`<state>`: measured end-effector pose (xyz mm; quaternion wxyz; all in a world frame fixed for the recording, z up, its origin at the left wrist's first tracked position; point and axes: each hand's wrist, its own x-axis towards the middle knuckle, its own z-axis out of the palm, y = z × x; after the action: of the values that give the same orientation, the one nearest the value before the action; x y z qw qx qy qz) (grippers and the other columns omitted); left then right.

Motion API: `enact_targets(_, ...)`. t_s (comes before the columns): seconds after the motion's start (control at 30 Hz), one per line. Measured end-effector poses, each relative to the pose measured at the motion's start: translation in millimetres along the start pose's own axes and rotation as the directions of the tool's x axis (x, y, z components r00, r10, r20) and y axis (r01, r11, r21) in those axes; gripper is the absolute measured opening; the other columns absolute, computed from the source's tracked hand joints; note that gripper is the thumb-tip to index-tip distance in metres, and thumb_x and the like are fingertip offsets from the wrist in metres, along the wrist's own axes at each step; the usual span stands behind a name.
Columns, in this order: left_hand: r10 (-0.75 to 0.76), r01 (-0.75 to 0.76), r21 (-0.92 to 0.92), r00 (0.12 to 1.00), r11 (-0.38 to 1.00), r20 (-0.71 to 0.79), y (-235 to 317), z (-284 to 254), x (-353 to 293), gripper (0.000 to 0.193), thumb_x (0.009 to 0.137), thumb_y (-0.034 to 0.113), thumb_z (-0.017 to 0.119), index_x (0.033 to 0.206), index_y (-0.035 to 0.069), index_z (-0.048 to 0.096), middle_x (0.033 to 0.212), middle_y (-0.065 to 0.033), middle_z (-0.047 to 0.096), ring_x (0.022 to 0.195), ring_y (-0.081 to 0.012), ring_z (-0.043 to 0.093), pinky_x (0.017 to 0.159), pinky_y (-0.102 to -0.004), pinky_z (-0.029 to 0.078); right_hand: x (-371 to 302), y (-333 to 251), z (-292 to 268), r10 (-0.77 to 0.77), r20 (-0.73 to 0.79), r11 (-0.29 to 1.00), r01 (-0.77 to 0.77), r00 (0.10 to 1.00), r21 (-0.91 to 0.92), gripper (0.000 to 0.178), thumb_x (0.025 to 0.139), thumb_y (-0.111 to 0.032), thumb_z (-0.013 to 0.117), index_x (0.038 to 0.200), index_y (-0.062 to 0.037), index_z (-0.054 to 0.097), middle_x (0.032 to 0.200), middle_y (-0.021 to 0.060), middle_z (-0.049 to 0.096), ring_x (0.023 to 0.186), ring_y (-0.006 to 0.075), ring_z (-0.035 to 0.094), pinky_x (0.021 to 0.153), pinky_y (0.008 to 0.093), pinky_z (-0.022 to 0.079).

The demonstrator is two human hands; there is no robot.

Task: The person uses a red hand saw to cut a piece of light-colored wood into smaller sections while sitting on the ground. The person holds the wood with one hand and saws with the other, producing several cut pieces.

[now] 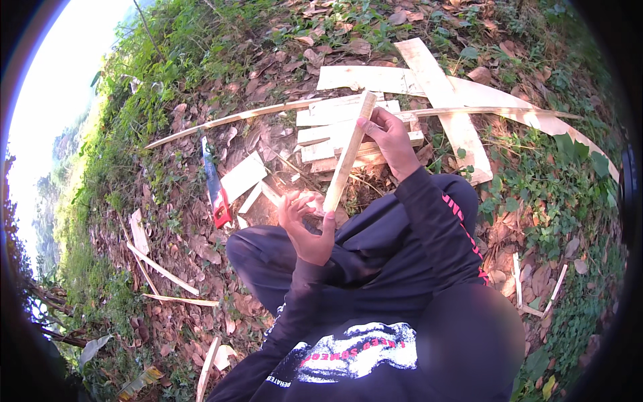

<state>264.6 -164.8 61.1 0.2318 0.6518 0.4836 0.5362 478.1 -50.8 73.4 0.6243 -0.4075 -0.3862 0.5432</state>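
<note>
My right hand (394, 144) pinches a narrow wooden strip (349, 155) near its upper end, between thumb and fingers. The strip tilts over my lap, its lower end down to the left. At that lower end is my left hand (308, 228), palm up, with loosely bent fingers apart and the thumb beside the wood; whether it touches the strip is hard to make out. Just beyond the strip lies a stack of short pale boards (318, 136), partly hidden by the strip and my right hand.
To the left, a handsaw (213, 179) with a red handle lies beside a small board (243, 177). Long planks (462, 137) cross at the back right, and a thin long slat (234, 120) spans the stack. Thin offcuts (161, 270) are scattered among dry leaves and green plants.
</note>
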Motion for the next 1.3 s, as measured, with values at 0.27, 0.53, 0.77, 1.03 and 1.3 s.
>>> enact_targets(0.27,-0.053,0.026,0.239,0.993,0.971,0.108,-1,-4,-6,0.039,0.081,0.006,0.072,0.116,0.002,0.056,0.112,-0.016,0.054,0.101,-0.0291,0.057,0.087,-0.0379,0.047,-8,4,5,0.105,0.047,0.987,-0.11,0.993,0.118,0.021,0.095,-0.022,0.067,0.102,-0.0017,0.065,0.092,0.0017,0.066,0.083,0.0077,0.062,0.077,0.0248,0.052)
enact_targets(0.53,-0.185,0.182,0.051,0.98,0.982,0.073,-7,-14,-18,0.062,0.08,0.003,0.075,0.133,0.002,0.044,0.103,-0.0083,0.058,0.092,-0.0191,0.06,0.079,-0.0315,0.049,-14,-4,7,0.136,0.175,0.98,-0.158,0.975,0.118,0.024,0.094,-0.02,0.066,0.109,-0.0018,0.067,0.099,0.0028,0.068,0.089,0.0097,0.063,0.08,0.0267,0.052)
enact_targets(0.77,-0.247,0.244,-0.172,0.969,0.954,0.002,-2,-8,-26,0.068,0.081,0.002,0.074,0.141,0.001,0.043,0.105,-0.009,0.058,0.088,-0.016,0.06,0.072,-0.027,0.05,-16,1,5,0.106,0.18,0.992,-0.115,0.978,0.044,0.018,0.093,-0.017,0.068,0.104,-0.0026,0.068,0.094,0.0019,0.068,0.084,0.009,0.063,0.077,0.0255,0.052)
enact_targets(1.03,-0.182,0.169,0.083,0.965,0.982,0.187,0,-12,-27,0.034,0.088,0.001,0.069,0.121,-0.003,0.062,0.107,-0.0063,0.058,0.088,-0.011,0.06,0.07,-0.0227,0.05,-20,-2,-2,0.105,0.135,0.994,-0.098,0.985,-0.055,0.021,0.091,-0.022,0.072,0.094,-0.0028,0.066,0.087,0.0012,0.066,0.08,0.0089,0.062,0.075,0.0248,0.05)
enact_targets(1.3,-0.368,0.367,0.056,0.894,0.929,0.256,-60,-14,-54,0.032,0.091,0.005,0.065,0.122,-0.002,0.063,0.094,-0.0102,0.063,0.076,-0.015,0.063,0.07,-0.0279,0.05,-17,57,14,0.102,0.13,0.929,-0.048,0.986,-0.368,0.028,0.089,-0.022,0.075,0.099,-0.0002,0.061,0.084,0.0033,0.062,0.08,0.0104,0.062,0.072,0.0267,0.052)
